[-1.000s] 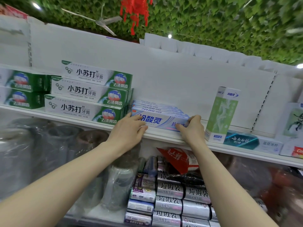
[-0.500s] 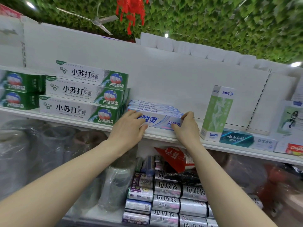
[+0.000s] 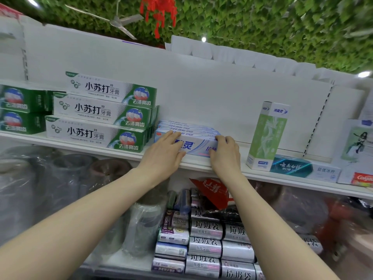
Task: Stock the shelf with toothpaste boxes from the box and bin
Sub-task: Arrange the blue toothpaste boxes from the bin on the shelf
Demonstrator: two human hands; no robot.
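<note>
- Nearest the camera, below the shelf [image 3: 193, 165], rolls of silver garbage bags [image 3: 205, 229] are seen stacked on a lower level, with plastic-wrapped goods [image 3: 60, 178] to their left.
- Two bare forearms are raised from the bottom corners toward the shelf edge.
- The left hand [image 3: 163, 152] is laid flat, fingers extended, over the left part of the front face of a pale blue toothpaste box [image 3: 196, 145]; nothing is gripped.
- The right hand [image 3: 225, 153] is curled loosely over the right end of the same box, with the fingertips hooked over its top edge.
- The box is lying lengthwise at the front of the shelf, with more of the same kind [image 3: 187, 127] ranged behind it.
- Just left of it, green and white toothpaste boxes [image 3: 99, 114] are stacked three high.
- To its right, a pale green carton [image 3: 266, 136] is stood upright, beside a teal toothpaste box [image 3: 302, 168] lying flat.
</note>
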